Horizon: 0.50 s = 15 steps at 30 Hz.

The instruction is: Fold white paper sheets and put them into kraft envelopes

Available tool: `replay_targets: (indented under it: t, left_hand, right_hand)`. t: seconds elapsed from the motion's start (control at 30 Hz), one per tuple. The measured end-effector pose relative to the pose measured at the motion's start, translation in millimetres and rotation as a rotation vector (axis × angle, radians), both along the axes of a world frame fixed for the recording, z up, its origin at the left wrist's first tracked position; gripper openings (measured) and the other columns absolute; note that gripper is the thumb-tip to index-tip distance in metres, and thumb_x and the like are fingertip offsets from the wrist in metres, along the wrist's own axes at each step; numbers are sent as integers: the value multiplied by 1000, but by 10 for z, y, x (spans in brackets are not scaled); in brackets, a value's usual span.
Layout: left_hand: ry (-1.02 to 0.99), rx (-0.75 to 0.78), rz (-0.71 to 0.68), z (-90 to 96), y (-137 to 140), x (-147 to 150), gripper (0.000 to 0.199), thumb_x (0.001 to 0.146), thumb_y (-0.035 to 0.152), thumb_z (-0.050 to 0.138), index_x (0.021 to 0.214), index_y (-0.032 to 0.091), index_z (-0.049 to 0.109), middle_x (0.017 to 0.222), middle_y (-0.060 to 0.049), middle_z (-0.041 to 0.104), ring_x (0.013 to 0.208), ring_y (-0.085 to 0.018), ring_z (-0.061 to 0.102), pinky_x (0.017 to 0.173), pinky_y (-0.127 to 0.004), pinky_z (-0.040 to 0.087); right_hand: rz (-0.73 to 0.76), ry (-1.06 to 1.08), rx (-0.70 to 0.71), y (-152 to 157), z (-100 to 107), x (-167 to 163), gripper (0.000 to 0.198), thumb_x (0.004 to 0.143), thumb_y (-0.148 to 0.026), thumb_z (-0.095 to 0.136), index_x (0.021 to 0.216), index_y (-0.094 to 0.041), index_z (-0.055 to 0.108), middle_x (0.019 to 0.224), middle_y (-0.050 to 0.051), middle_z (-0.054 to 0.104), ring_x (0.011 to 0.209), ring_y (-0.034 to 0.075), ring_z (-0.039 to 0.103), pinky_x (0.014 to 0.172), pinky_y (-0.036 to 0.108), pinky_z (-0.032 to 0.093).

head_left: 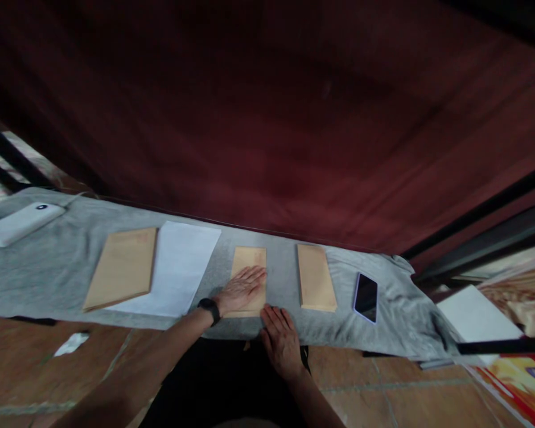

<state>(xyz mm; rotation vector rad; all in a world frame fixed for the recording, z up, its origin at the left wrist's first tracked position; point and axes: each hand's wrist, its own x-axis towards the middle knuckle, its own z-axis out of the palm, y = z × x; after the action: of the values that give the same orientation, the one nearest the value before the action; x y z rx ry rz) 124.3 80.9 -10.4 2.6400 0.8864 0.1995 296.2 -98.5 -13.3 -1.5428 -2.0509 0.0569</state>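
Brown envelope (252, 255): lies flat near the middle of the grey cloth (282, 276), between the white sheet (186, 258) on the left and a brown paper stack (315, 278) on the right, apart from both.
Long axis: runs near to far, roughly straight away from the body.
Left hand (243, 289): palm down across the envelope from its left side, fingers extended close together, pointing right and slightly far; it presses or rests, gripping nothing visible.
Right hand (282, 339): at the near right corner, fingers extended, thumb a little apart, seemingly gripping nothing; whether the fingertips touch the envelope I cannot tell.
Nearer hand: the left, already over the envelope; from the right, it lies far and left.
Farther left: a larger brown stack (123, 267), overlapping the white sheet.
Farther right: a phone (366, 297), beyond the brown paper stack.
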Motion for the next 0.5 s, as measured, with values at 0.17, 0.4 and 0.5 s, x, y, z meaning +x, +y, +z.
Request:
replay_targets:
  t: [0.17, 0.4, 0.5]
  left_hand:
    - [-37, -1, -28, 6, -587, -298, 53, 107, 41, 30, 156, 24, 34, 164, -4, 34, 151, -16, 31, 124, -36, 22]
    - [-142, 229, 68, -33, -1097, -470, 55, 102, 31, 44, 156, 24, 35, 160, -5, 42, 147, -20, 39, 120, -40, 34]
    - [-149, 302, 67, -52, -1119, -479, 57, 99, 33, 51, 154, 24, 39, 157, -7, 46, 145, -23, 43, 118, -43, 38]
  right_hand:
    - [-8, 12, 6, -13, -67, -5, 43, 102, -21, 45, 144, -22, 55, 139, 7, 64, 133, 21, 55, 120, 45, 35]
    - [66, 40, -62, 237, -63, 75, 43, 104, -22, 39, 145, -23, 54, 145, 7, 59, 135, 20, 53, 116, 45, 41]
    - [197, -13, -113, 553, 6, 17, 45, 106, -25, 37, 150, -22, 47, 153, 5, 51, 142, 18, 45, 119, 43, 37]
